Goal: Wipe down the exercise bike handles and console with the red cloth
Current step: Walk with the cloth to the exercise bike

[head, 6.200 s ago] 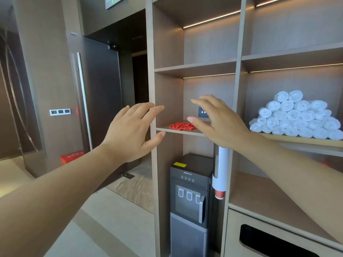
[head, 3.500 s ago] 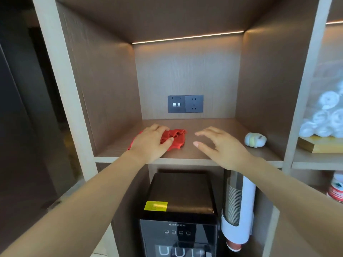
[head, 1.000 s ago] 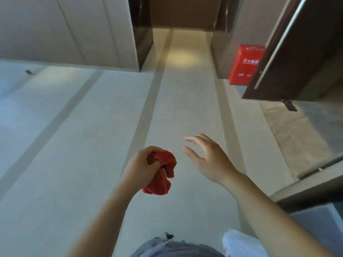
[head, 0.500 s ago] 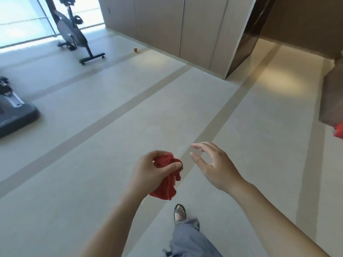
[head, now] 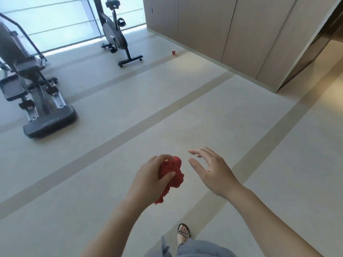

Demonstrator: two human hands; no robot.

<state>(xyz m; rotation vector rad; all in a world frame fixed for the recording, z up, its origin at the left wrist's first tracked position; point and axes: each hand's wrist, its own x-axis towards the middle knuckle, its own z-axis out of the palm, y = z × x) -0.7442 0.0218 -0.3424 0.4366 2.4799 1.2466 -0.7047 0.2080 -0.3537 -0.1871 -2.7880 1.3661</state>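
My left hand (head: 151,179) is closed around the crumpled red cloth (head: 174,174), held at waist height over the floor. Just to its right, my right hand (head: 211,170) is open with fingers spread, holding nothing and not touching the cloth. The dark exercise bike (head: 115,34) stands far ahead at the upper left by the bright window; its console (head: 112,3) and handles are at the top edge of the view, small and far from both hands.
A large grey elliptical machine (head: 33,89) stands on the left. A small red cup (head: 173,52) sits on the floor near the beige wall panels (head: 222,34). Pale floor with darker stripes (head: 130,130) stretches between me and the bike. My sandalled foot (head: 183,232) shows below.
Since the shelf, my left hand picked up the red cloth and I turned away. In the last second the view swung left, and the bike and elliptical came closer.
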